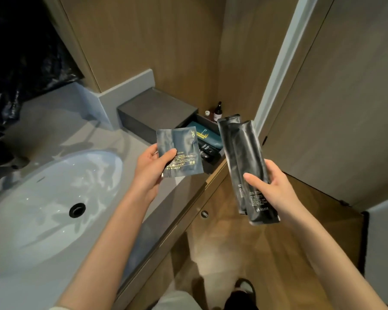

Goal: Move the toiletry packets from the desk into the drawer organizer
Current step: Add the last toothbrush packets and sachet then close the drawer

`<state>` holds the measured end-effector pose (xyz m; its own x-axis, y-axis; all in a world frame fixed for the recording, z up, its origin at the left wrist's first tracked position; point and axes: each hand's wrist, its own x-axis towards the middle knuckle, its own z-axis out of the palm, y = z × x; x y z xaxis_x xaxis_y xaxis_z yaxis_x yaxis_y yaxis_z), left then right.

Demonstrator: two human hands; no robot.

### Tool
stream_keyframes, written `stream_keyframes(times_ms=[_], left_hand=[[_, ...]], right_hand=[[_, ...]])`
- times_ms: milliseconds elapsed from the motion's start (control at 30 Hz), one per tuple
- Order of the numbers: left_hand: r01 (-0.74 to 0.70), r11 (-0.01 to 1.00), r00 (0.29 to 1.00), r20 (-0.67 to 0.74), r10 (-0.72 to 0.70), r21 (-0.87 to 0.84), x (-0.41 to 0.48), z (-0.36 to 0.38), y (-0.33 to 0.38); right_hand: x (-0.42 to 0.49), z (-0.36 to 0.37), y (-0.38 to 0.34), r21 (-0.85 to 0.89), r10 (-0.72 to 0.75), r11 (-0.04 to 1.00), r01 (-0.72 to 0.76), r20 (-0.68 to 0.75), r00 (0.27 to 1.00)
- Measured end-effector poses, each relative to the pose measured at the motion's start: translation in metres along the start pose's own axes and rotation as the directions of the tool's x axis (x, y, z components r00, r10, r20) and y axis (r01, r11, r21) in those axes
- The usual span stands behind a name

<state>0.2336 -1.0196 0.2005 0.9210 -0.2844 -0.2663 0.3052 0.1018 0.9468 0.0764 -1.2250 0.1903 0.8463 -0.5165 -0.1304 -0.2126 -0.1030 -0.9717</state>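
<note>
Packets: my left hand (151,168) pinches the square packet (179,152), my right hand (270,186) grips two long packets (244,162); the loosely stacked pair could slip over the crowded drawer (208,139).

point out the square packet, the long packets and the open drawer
square packet (179,142): head view, on its crinkled upper face above the left hand's thumb
long packets (244,153): head view, on the front packet's upper half, above the right hand
open drawer (211,161): head view, on its dark front wall

bare forearms, light trousers (177,300), dark shoe (244,287)
</note>
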Motion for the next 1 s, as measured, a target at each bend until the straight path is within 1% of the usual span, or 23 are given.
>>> stream_keyframes(times_ms=[67,167,267,300,433,633,767,867,933,1000], left_hand=[[-0.026,1.000,0.998,-0.060,0.026,-0.001,0.024,0.016,-0.003],[-0.071,0.997,0.981,-0.182,0.072,0.014,0.056,0.035,-0.013],[-0.093,0.990,0.924,-0.362,0.127,0.108,0.081,0.051,-0.024],[-0.092,0.989,0.902,-0.412,0.130,0.112,0.089,0.054,-0.027],[-0.074,0.989,0.826,-0.548,0.132,0.126,0.120,0.062,-0.031],[-0.008,0.988,0.732,-0.672,0.112,0.156,0.162,0.053,-0.029],[0.042,0.971,0.679,-0.720,0.143,0.233,0.188,0.039,-0.030],[0.107,0.914,0.654,-0.721,0.231,0.390,0.204,0.031,-0.026],[0.166,0.850,0.643,-0.709,0.291,0.500,0.210,0.029,-0.021],[0.216,0.793,0.637,-0.698,0.327,0.569,0.214,0.029,-0.018]], right_hand=[[0.039,-0.014,-0.001,0.000,-0.001,1.000,0.001,0.046,0.999],[0.097,-0.030,-0.003,-0.012,-0.011,1.000,0.013,0.159,0.987],[0.145,-0.046,-0.009,-0.079,-0.014,0.996,0.039,0.290,0.957],[0.158,-0.051,-0.013,-0.097,-0.019,0.994,0.054,0.333,0.943],[0.206,-0.065,-0.028,-0.172,-0.053,0.972,0.160,0.505,0.862],[0.266,-0.050,-0.042,-0.156,-0.043,0.972,0.174,0.615,0.788],[0.295,-0.026,-0.046,-0.154,-0.049,0.970,0.191,0.641,0.766],[0.310,-0.010,-0.047,-0.122,-0.071,0.973,0.196,0.651,0.756],[0.318,-0.001,-0.051,-0.108,-0.085,0.973,0.205,0.653,0.752],[0.325,0.008,-0.053,-0.095,-0.097,0.974,0.208,0.652,0.752]])
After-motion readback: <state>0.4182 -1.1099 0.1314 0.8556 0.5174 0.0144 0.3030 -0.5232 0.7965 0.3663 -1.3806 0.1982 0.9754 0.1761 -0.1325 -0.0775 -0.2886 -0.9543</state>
